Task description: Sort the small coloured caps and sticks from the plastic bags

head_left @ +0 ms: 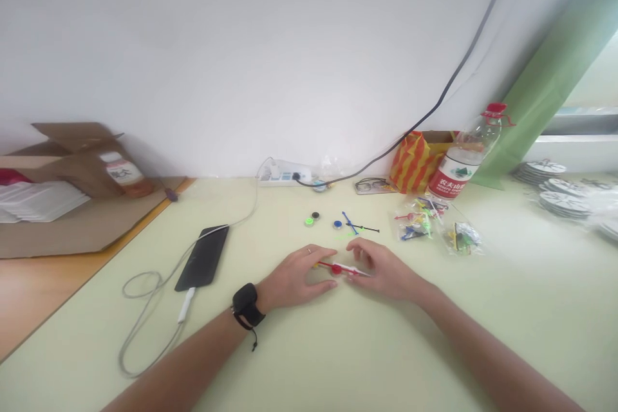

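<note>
My left hand [302, 275], with a ring and a black watch [246, 306] at the wrist, rests on the pale green table, thumb and fingers apart. Between my two hands lie a round red piece [337, 268] and red and white pointer-shaped pieces [351, 270]. A bit of yellow shows by my left fingers. My right hand [381, 268] curves over the right end of the pointers, its thumb close to them; whether it grips them is unclear. Beyond the hands are green [309, 222], black [315, 215] and blue [337, 224] round pieces, beside blue and black pointers [364, 227].
A phone [201, 259] with a white cable lies at left, near a cardboard box [80, 161]. Along the wall are a power strip [284, 175], glasses [374, 185], a striped bag [415, 161] and a bottle [454, 170]. Small plastic packets [464, 238] and stacked discs [564, 203] sit right.
</note>
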A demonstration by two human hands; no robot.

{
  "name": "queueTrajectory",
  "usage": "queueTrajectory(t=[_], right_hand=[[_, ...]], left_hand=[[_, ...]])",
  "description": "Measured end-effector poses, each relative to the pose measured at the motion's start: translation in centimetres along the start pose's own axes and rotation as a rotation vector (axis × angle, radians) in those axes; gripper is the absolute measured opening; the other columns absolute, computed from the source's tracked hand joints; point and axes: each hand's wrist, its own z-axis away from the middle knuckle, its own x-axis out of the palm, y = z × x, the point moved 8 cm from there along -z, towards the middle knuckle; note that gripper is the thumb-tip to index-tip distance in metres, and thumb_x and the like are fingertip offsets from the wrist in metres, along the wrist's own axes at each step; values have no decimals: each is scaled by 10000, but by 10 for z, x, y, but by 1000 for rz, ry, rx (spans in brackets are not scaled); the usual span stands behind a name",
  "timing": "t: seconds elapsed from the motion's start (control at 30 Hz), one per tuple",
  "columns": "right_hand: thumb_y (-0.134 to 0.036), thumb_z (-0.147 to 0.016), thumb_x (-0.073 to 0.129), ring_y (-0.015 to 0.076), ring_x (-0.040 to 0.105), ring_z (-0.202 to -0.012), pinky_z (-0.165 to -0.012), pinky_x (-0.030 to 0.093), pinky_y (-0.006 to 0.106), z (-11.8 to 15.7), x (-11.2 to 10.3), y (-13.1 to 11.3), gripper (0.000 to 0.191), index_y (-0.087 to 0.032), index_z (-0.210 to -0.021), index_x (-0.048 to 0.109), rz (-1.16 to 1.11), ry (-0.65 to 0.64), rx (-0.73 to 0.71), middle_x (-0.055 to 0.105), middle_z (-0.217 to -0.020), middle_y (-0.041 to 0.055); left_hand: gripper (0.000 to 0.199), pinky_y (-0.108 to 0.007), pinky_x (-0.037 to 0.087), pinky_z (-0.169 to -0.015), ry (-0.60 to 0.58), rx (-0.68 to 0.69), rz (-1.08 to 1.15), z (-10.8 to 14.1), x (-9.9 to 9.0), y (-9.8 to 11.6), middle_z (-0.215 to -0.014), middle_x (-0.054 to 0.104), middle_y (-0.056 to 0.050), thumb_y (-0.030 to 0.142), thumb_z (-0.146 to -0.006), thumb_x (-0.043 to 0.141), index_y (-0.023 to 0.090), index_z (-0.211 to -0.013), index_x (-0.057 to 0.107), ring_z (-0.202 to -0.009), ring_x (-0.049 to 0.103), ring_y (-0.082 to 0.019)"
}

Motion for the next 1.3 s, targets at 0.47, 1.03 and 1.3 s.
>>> queueTrajectory(t=[0.47, 1.03, 1.3], right_hand=[[-299, -892, 686, 204, 657, -1011, -917, 528, 346, -2, 16, -24, 238, -243, -1116, 630, -229, -84, -100, 711, -1118, 47], [-398, -1047, 408, 344, 316, -1476, -1150, 366, 589, -4, 2, 23, 468, -296, -1493, 507, 455, 55, -110, 480, -1575, 69], [-179, -977, 511, 275, 585, -1190, -1057, 475, 516, -5, -3, 7, 289, -250, -1205, 675, 265, 105, -258, 706, -1182, 99]], left_hand=[[272, -393, 516, -983, 71, 89, -65, -4, -1, 11, -1183, 702, -55, 310, -992, 611, 286, -1261, 644, -1116, 625, -234], [214, -413, 502, -883, 261, -13, -335, -4, -30, -30, -971, 748, -48, 275, -1010, 545, 257, -1013, 758, -965, 642, -230], [163, -418, 484, -816, 373, -237, -503, 1, -56, -45, -899, 754, -64, 259, -907, 588, 225, -819, 721, -917, 642, -258]])
